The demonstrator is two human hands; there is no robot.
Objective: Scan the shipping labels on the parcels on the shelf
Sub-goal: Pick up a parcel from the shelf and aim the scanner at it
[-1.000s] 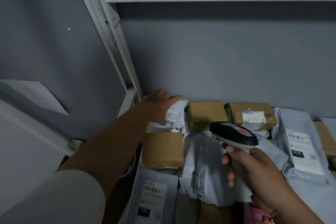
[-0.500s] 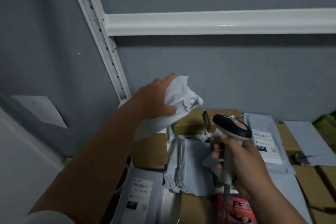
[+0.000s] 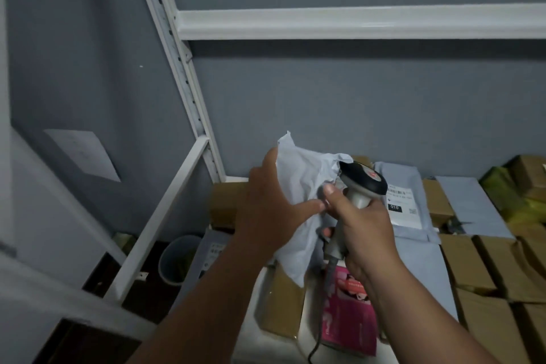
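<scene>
My left hand (image 3: 270, 210) grips a crumpled grey poly-bag parcel (image 3: 301, 186), held up above the shelf in the middle of the view. No label shows on the side facing me. My right hand (image 3: 359, 224) holds a handheld barcode scanner (image 3: 362, 183) by its grey handle, its black head right beside the bag, and its thumb touches the bag's edge. The scanner's cable hangs down to the bottom of the frame. Behind the scanner lies a flat grey mailer with a white shipping label (image 3: 403, 207) marked 010.
Brown cardboard parcels (image 3: 466, 263) and grey mailers cover the shelf to the right. A pink box (image 3: 351, 316) lies below my hands. White shelf uprights (image 3: 183, 74) and a crossbar (image 3: 354, 23) frame the bay. A grey bin (image 3: 177, 257) stands on the floor at left.
My left hand has lifted the crumpled grey bag off the back-left of the shelf and brought it toward me. My right hand has raised the scanner up against it.
</scene>
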